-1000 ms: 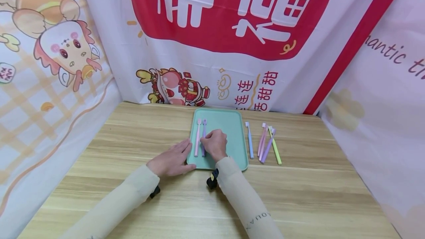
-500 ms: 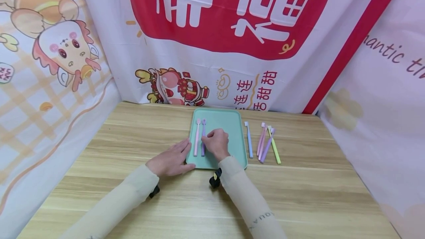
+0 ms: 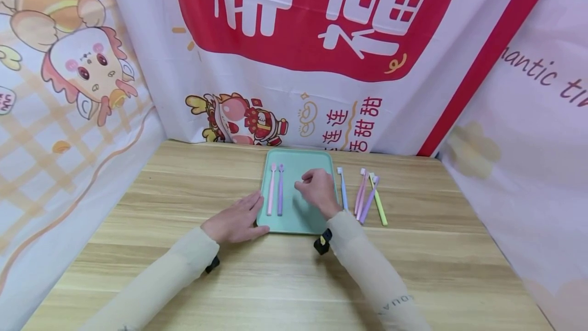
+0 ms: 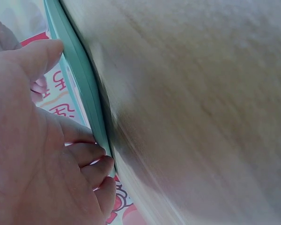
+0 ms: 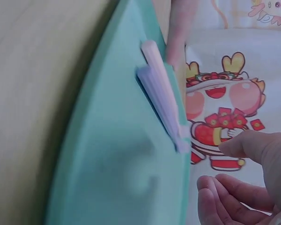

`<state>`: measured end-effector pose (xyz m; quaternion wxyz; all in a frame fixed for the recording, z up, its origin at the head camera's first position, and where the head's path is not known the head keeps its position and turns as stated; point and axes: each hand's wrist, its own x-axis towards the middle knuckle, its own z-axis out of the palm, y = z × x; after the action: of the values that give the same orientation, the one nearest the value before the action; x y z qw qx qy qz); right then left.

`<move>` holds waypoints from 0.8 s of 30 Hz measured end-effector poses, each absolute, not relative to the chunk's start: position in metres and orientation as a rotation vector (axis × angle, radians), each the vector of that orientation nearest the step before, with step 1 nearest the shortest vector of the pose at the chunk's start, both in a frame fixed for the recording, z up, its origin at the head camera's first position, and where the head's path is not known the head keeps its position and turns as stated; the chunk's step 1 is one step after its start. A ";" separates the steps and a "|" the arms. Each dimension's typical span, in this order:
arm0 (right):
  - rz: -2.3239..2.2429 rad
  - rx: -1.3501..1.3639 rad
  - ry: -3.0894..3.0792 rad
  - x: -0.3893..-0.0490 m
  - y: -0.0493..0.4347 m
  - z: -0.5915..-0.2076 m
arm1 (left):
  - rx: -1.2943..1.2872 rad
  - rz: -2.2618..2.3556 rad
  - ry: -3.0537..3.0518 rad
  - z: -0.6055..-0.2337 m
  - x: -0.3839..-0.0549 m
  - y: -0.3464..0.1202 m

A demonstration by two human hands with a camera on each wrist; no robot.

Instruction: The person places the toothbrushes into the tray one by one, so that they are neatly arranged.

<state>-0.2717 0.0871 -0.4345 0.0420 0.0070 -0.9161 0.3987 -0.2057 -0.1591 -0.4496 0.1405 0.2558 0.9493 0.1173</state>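
Note:
A pale green tray (image 3: 296,158) lies flat on the table, with a pink toothbrush (image 3: 271,190) and a purple toothbrush (image 3: 280,193) side by side near its left edge. My left hand (image 3: 235,221) rests against the tray's left front corner; in the left wrist view its thumb and fingers (image 4: 91,161) touch the rim. Over the right half of the tray hovers my right hand (image 3: 319,190), its fingers loosely curled. The right wrist view shows a gap between its thumb and fingers (image 5: 234,194), with nothing held there.
Right of the tray a blue toothbrush (image 3: 343,188) lies alone, partly behind the right hand. Beyond it, pink, purple and green toothbrushes (image 3: 379,206) overlap in a loose bunch. A printed cloth (image 3: 390,116) hangs along the table's back edge.
My right hand has left the purple toothbrush and moved to the right over the tray. The purple toothbrush stays beside the pink one. My left hand keeps its place.

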 end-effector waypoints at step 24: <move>0.866 0.283 -2.980 -0.250 0.190 -0.388 | 0.753 0.336 2.736 -0.449 -0.205 -0.160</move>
<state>-0.2498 0.1901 -0.3875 0.0125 0.0909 -0.9563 0.2777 -0.2052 -0.1601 -0.4493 0.1416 0.2608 0.9478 0.1164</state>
